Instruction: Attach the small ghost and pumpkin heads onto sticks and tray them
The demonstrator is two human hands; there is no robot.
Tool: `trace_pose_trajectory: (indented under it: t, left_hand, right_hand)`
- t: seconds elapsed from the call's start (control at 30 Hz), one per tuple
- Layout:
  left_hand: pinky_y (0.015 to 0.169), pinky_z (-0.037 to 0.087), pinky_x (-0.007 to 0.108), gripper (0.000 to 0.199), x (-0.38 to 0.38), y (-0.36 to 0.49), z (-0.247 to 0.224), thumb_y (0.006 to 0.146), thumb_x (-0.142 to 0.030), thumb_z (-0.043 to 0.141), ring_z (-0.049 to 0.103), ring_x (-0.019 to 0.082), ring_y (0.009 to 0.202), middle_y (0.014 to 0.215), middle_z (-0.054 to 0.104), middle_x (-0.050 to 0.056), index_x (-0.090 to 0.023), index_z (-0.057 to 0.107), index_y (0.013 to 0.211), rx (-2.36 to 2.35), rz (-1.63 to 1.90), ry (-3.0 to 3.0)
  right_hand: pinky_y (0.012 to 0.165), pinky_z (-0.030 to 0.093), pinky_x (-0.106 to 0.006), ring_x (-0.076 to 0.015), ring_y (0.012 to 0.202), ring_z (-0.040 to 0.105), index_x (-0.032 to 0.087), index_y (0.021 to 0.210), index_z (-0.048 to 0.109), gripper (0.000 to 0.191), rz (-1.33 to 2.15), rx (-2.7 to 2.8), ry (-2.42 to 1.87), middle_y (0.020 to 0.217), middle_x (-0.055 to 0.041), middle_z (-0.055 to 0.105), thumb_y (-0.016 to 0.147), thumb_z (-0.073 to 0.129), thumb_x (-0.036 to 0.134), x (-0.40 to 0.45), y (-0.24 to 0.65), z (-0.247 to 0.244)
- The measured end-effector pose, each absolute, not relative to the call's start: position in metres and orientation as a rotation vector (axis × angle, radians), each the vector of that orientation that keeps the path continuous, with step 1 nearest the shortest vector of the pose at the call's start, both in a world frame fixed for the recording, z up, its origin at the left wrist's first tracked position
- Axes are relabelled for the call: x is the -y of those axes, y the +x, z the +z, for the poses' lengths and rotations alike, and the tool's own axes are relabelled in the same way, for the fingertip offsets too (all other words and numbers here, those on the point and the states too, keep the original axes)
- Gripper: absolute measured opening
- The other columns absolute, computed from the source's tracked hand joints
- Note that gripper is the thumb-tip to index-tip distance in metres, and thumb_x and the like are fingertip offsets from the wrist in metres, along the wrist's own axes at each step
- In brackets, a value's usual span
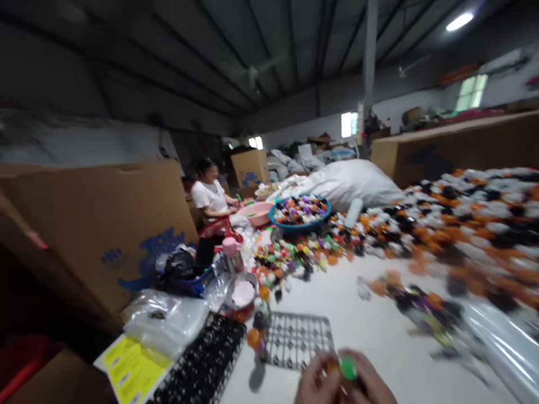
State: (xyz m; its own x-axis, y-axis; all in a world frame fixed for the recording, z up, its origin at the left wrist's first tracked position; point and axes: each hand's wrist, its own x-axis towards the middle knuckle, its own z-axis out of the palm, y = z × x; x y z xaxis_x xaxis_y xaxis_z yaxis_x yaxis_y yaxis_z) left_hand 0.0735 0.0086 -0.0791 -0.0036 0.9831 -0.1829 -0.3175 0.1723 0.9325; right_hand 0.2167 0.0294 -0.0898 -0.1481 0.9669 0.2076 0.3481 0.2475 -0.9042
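Observation:
At the lower edge of the head view my left hand (316, 382) and my right hand (373, 382) are close together above the white table (353, 303). My right hand's fingers are closed around a small round green piece (348, 368). Beside it, a small orange piece (332, 366) shows at my left hand's curled fingertips. Blur and the fingers hide how the two pieces meet. Just beyond my hands lies a grey grid tray (300, 336). Orange, black and clear pieces (255, 339) stand along its left side.
Left of the tray are a black speckled sheet (202, 362), a yellow printed sheet (133, 367), plastic bags (168, 322) and a metal bowl (241, 292). Loose coloured pieces (446, 219) are heaped at right. Behind are a blue basin (300, 227) and a seated person (210, 196).

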Motion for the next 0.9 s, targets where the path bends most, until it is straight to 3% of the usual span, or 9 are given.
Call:
trace_pose_trajectory:
  t: [0.07,0.13,0.2,0.33,0.5,0.9]
  left_hand:
    - [0.049,0.047,0.027,0.057,0.012,0.088,-0.072,0.057,-0.064,0.084,0.054,0.011,0.048,0.064,0.058,0.002,-0.020,0.067,0.090,-1.072,1.258,0.648]
    - [0.046,0.041,0.019,0.050,0.021,0.091,-0.057,0.064,-0.054,0.085,0.048,0.007,0.047,0.062,0.054,-0.003,-0.017,0.062,0.088,-1.073,1.219,0.586]
    - [0.048,0.040,0.017,0.047,0.018,0.086,-0.044,0.067,-0.049,0.085,0.049,0.005,0.050,0.071,0.059,-0.002,-0.016,0.058,0.088,-1.029,1.223,0.540]
    - [0.051,0.040,0.015,0.045,0.015,0.074,-0.037,0.069,-0.043,0.085,0.052,0.004,0.056,0.084,0.062,-0.001,-0.016,0.058,0.093,-0.962,1.185,0.519]
    - [0.054,0.038,0.016,0.039,0.021,0.075,-0.041,0.078,-0.047,0.076,0.046,0.005,0.060,0.087,0.060,0.000,-0.016,0.060,0.095,-1.006,1.166,0.666]
    - [0.055,0.036,0.020,0.040,0.026,0.079,-0.045,0.084,-0.057,0.065,0.042,0.008,0.061,0.075,0.052,-0.002,-0.017,0.057,0.085,-1.161,1.105,0.925]
  right_hand:
    - [0.097,0.054,-0.043,-0.0279,0.112,0.064,0.026,0.121,0.062,0.047,0.932,1.598,-1.289,0.120,-0.0127,0.065,0.083,0.051,0.052,-0.005,0.229,-0.073]
    - [0.094,0.054,-0.042,-0.0257,0.105,0.065,0.021,0.129,0.054,0.051,0.952,1.561,-1.363,0.121,-0.0130,0.064,0.090,0.048,0.052,0.009,0.239,-0.055]
    - [0.091,0.053,-0.039,-0.0230,0.100,0.065,0.020,0.129,0.052,0.045,0.939,1.605,-1.372,0.115,-0.0103,0.067,0.095,0.045,0.048,0.015,0.247,-0.044]
    - [0.090,0.051,-0.035,-0.0207,0.099,0.064,0.022,0.121,0.059,0.030,0.857,1.800,-1.259,0.110,-0.0078,0.069,0.099,0.044,0.034,0.024,0.256,-0.038]
    - [0.074,0.049,-0.029,-0.0175,0.078,0.060,0.021,0.118,0.065,0.027,0.746,1.969,-1.262,0.085,-0.0045,0.063,0.100,0.046,0.031,0.032,0.257,-0.033]
    - [0.071,0.048,-0.029,-0.0168,0.074,0.059,0.022,0.117,0.067,0.027,0.793,2.018,-1.264,0.083,-0.0035,0.060,0.100,0.048,0.029,0.041,0.257,-0.027]
